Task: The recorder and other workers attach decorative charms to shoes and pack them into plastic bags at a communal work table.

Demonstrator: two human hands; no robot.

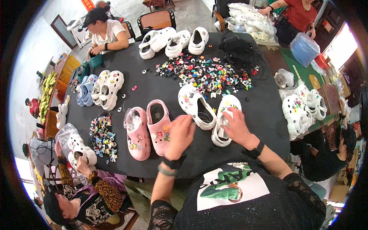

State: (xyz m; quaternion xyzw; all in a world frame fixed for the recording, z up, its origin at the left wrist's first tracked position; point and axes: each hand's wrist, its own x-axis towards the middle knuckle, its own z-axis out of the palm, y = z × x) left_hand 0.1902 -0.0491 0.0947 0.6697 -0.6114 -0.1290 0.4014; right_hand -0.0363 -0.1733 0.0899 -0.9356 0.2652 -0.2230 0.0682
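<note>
In front of me stand two white clogs, a left white clog (190, 100) and a right white clog (230, 102), both with colourful shoe charms. My right hand (237, 129) is on the right one, fingers curled over its opening and strap. Slightly blurred, my left hand (180, 134) is raised with bent fingers, between the left white clog and a pink clog (156, 115); whatever its fingertips hold is hidden. A second pink clog (137, 134), with clear plastic inside, lies beside the first; both carry charms.
A large heap of loose charms (214, 74) spreads beyond the white clogs; a smaller charm pile (103, 136) lies left. More white clogs (197, 40) line the far edge, near black netting (237, 48). Blue clogs (87, 90) stand left. Co-workers sit and stand around the table.
</note>
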